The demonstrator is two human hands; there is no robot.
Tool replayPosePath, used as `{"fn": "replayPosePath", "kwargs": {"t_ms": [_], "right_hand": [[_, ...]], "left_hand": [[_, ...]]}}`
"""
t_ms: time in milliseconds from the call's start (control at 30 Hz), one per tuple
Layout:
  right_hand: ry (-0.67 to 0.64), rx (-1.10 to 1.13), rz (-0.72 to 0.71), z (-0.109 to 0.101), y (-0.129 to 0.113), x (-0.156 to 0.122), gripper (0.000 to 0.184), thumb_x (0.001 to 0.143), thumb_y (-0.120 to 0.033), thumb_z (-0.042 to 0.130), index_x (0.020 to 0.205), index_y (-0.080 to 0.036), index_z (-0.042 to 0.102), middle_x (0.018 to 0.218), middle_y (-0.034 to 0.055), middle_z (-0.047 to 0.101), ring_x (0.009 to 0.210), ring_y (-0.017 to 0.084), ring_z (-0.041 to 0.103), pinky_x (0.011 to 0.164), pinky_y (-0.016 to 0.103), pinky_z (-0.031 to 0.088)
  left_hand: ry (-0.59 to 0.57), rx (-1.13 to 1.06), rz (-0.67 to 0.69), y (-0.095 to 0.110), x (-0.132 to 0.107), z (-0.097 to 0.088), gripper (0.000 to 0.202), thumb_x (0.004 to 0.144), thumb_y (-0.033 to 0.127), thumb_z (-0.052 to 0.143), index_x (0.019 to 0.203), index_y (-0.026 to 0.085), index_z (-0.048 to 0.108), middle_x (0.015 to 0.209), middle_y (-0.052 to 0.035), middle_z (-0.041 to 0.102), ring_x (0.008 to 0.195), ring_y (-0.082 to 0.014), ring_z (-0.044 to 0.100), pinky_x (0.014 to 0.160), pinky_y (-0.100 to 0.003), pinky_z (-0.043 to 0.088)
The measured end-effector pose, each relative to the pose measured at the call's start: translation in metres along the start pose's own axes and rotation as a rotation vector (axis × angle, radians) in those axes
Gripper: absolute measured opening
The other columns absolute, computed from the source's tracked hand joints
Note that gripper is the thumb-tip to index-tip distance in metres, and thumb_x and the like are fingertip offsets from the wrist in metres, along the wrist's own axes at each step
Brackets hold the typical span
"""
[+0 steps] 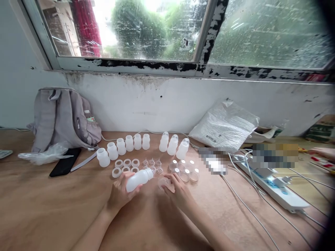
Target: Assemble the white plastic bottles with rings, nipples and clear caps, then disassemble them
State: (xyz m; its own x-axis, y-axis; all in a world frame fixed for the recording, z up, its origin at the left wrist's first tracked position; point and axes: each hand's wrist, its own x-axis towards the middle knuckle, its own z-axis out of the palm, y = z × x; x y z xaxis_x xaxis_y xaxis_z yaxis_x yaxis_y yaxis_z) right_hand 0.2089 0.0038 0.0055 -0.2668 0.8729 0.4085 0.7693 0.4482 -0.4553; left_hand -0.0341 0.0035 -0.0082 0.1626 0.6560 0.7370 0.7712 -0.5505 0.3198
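Observation:
In my left hand (120, 192) is a frosted baby bottle (138, 180), tilted with its nipple end pointing right. My right hand (178, 190) has its fingers closed on a clear bottle cap (163, 182), a little apart from the bottle. Just beyond lie white collar rings (127, 162), clear nipples (152, 162) and more clear caps (194, 176) in small groups. Open bottle bodies (121, 146) stand upright in a curved row behind them. To their right are three capped bottles (173, 145).
A grey backpack (60, 118), a plastic bag (48, 154) and a black flat item (65, 162) lie left. On the right are a silvery mailer bag (226, 123), a white power strip (277, 191) and loose cables. Another person's hand (323, 152) shows at the right edge.

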Motion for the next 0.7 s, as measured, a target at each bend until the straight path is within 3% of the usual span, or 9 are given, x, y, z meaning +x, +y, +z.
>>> {"fn": "replayPosePath", "kwargs": {"t_ms": [167, 300, 567, 700], "right_hand": [[-0.013, -0.207, 0.173, -0.039, 0.033, -0.018, 0.019, 0.078, -0.033, 0.046, 0.095, -0.024, 0.048, 0.094, 0.0039, 0.060, 0.070, 0.018, 0.060, 0.054, 0.027, 0.045], [0.004, -0.362, 0.346, -0.058, 0.057, -0.030, 0.023, 0.078, -0.035, 0.043, 0.096, -0.022, 0.047, 0.097, 0.0066, 0.060, 0.072, 0.022, 0.062, 0.052, 0.028, 0.042], [-0.029, -0.341, 0.472, -0.063, 0.069, -0.028, 0.031, 0.076, -0.041, 0.041, 0.101, -0.022, 0.045, 0.092, 0.0074, 0.060, 0.070, 0.022, 0.060, 0.054, 0.029, 0.041], [0.094, -0.335, 0.393, -0.063, 0.066, -0.023, 0.032, 0.075, -0.040, 0.043, 0.100, -0.021, 0.048, 0.096, 0.0094, 0.058, 0.080, 0.025, 0.057, 0.059, 0.032, 0.042]], "left_hand": [[-0.053, -0.015, 0.020, 0.003, -0.001, 0.002, 0.037, 0.070, 0.033, 0.061, 0.100, 0.019, 0.045, 0.090, -0.0051, 0.058, 0.081, -0.0170, 0.059, 0.066, -0.025, 0.049], [-0.078, -0.024, 0.041, 0.006, -0.003, 0.002, 0.037, 0.071, 0.034, 0.060, 0.100, 0.019, 0.044, 0.090, -0.0050, 0.058, 0.082, -0.0174, 0.060, 0.064, -0.024, 0.050], [-0.103, -0.047, 0.044, 0.011, -0.005, 0.002, 0.038, 0.071, 0.035, 0.059, 0.102, 0.020, 0.043, 0.092, -0.0058, 0.058, 0.081, -0.0175, 0.061, 0.063, -0.024, 0.050], [-0.096, -0.058, 0.039, 0.014, -0.004, 0.001, 0.038, 0.072, 0.035, 0.059, 0.102, 0.020, 0.042, 0.093, -0.0058, 0.058, 0.080, -0.0172, 0.061, 0.064, -0.025, 0.050]]}}
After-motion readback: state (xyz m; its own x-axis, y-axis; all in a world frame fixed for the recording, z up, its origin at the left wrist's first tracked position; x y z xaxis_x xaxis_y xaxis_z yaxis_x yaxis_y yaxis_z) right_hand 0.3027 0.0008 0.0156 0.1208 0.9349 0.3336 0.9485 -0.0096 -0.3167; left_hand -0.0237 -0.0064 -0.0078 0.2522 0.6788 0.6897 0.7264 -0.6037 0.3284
